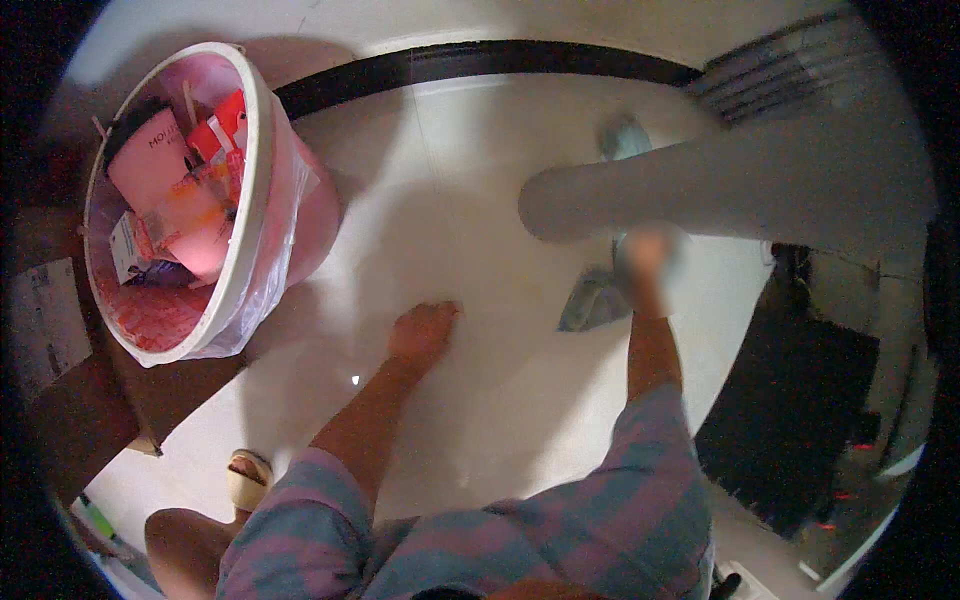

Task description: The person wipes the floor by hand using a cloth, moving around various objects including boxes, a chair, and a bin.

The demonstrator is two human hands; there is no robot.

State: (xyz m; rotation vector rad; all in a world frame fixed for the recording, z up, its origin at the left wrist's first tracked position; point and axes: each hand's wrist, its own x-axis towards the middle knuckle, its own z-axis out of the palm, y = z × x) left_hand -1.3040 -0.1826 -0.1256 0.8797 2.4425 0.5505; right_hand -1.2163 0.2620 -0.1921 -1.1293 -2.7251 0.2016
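My left hand reaches over the pale floor with its fingers curled. Its underside is hidden, so whether anything is in it cannot be made out. Further right, my right hand is badly blurred and lies just below a long grey round-ended object. Right beside that hand is a dull, crumpled-looking thing, perhaps plastic or cloth; whether the hand grips it is unclear. A pale blue item shows partly from behind the grey object.
A pink bin with a clear liner stands at left, filled with packaging. A cardboard box is beside it. Dark baseboard runs along the wall. At right lies a black object. A sandalled foot shows lower left.
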